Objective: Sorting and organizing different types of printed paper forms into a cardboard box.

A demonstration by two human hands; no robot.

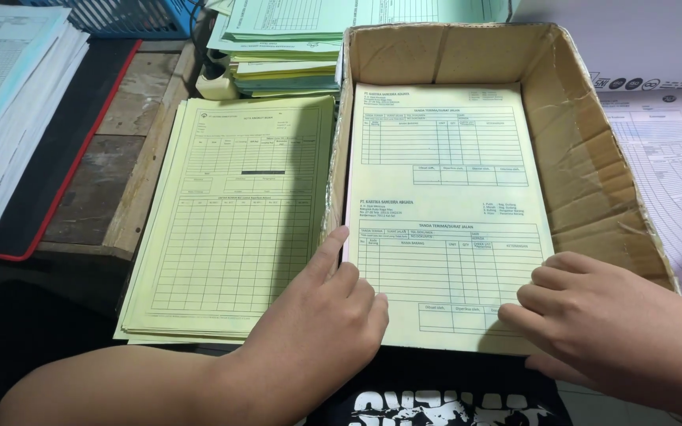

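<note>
Bright, even light falls from above, and the yellow forms [444, 213] glow without glare. Soft shadows sit inside the cardboard box [586, 158] and under both hands. The lower left corner is dark. Print is slightly soft, and the edges bend a little.

Box [586, 170]: right of ctr, form stack [444, 197] laid inside.
Loose forms [234, 221]: placed left of box.
Paper pile [286, 47]: behind loose forms.
Hands: left hand [321, 323] & right hand [601, 315] rested on stack's near edge.
</note>
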